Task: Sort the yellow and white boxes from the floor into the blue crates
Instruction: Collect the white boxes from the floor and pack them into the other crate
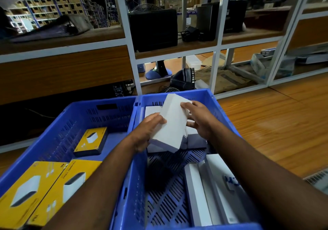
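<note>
Evidently light and stiff, the plain white cardboard box [171, 121] hangs tilted above the right blue slatted plastic crate [177, 185] — left hand [147, 132] and right hand [197, 119] closed on its opposite long edges, the sensible grip.

Matt white cardboard box [171, 121], glossy printed yellow cardboard boxes [58, 185], moulded blue plastic crates [177, 185] with slotted, slightly shiny walls, smooth wood-grain laminate floor [276, 123], white painted metal shelving frame [127, 40]
</note>
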{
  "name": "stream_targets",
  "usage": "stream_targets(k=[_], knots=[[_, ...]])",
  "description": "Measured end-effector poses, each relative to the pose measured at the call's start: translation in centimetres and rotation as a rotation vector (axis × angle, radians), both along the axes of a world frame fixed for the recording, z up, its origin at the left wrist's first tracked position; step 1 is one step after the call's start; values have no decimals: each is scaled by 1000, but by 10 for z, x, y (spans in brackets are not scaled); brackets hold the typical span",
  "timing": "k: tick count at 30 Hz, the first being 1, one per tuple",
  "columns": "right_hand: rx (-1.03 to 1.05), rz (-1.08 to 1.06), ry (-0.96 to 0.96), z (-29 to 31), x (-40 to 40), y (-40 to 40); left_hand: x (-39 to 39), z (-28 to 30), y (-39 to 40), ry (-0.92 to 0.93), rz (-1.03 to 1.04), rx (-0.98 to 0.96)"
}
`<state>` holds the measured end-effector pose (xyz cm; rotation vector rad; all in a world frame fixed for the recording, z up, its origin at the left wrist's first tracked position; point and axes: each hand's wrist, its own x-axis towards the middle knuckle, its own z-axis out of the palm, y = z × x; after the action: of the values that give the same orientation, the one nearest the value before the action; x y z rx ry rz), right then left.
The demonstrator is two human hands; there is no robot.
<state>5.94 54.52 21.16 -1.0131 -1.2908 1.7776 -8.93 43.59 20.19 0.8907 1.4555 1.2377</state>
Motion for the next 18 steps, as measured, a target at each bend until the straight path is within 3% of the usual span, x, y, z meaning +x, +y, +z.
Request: stream_targets(k=[4, 8, 12, 16, 18], knots=[[-1, -135, 21, 0, 1, 4, -2, -2, 1, -29, 35, 29], [-37, -218, 27, 6, 8, 9, -7, -2, 7, -111, 311, 205], [-65, -50, -10, 8, 10, 4, -22, -1, 11, -390, 535, 350], [-124, 219, -47, 10, 10, -6, -25, 1, 8, -489, 487, 382], [-211, 227, 6, 12, 10, -9, -26, 2, 6, -528, 470, 407]])
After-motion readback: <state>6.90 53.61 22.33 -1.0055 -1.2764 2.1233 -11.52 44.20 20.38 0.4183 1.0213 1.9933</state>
